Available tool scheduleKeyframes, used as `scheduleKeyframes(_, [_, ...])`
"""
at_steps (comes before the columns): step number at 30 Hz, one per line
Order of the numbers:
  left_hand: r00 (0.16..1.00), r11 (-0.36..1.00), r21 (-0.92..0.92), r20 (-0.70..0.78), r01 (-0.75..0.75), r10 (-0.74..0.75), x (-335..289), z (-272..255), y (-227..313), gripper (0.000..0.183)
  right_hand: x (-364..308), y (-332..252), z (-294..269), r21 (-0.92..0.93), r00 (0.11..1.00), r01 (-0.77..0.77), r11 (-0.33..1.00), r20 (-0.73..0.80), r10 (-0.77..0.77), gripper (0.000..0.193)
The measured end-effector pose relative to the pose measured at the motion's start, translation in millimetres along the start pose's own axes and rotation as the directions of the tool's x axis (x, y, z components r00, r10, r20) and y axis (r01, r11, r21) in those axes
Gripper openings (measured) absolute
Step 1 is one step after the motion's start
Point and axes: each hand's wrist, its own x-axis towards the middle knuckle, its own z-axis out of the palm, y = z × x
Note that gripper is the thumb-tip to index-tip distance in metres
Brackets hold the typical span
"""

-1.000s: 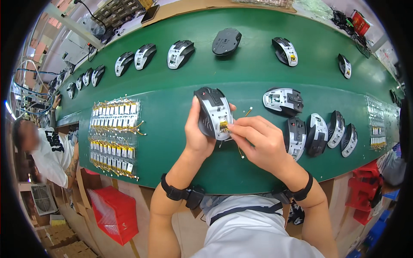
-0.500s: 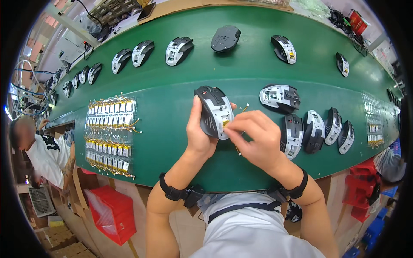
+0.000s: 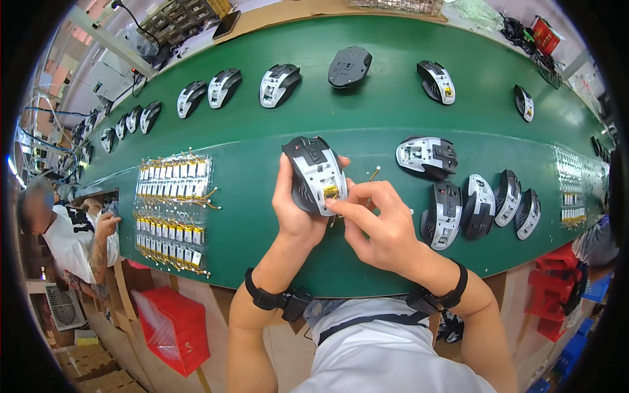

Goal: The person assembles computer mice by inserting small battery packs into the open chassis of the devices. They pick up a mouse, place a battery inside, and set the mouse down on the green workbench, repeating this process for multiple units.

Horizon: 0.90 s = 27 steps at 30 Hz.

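My left hand [image 3: 298, 213] is wrapped round a black and silver computer mouse [image 3: 314, 167], its opened top facing up. In the cavity at the mouse's near end sits a small yellow battery [image 3: 331, 190]. My right hand [image 3: 383, 226] is at that end, fingers curled and one tip touching beside the battery. Whether anything is pinched between those fingers is hidden. Just beyond my right hand, a thin lead with a white connector [image 3: 375, 173] shows above the green table.
Opened mice [image 3: 478, 206] stand in a group to the right, and more [image 3: 280, 85] line the far strip. Clear trays of wired batteries [image 3: 171, 209] lie left, another tray [image 3: 571, 190] far right. A red crate [image 3: 171, 331] stands below left. A co-worker [image 3: 75, 236] sits left.
The mouse has tilted in my left hand and moved slightly left, so the battery in its cavity shows more fully. My right fingers have shifted to the battery's near edge.
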Motion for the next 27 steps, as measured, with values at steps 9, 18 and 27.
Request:
scheduleKeyframes(9, [1.000,0.996,0.091,-0.008,0.015,-0.014,3.7,-1.2,-3.5,0.058,2.7,5.6,-6.1,0.299,0.963,-0.266,0.916,0.121,0.240,0.026])
scheduleKeyframes(18, [0.986,0.952,0.296,0.113,0.082,-0.120,51.3,13.6,54.1,0.052,-4.0,19.4,-3.6,-0.038,0.962,-0.181,0.983,0.201,0.185,0.031])
scheduleKeyframes(27, [0.987,0.593,0.791,-0.156,0.148,-0.039,204.2,64.5,-41.9,0.062,-18.1,28.9,7.7,-0.198,0.913,-0.127,0.972,0.360,0.193,0.036])
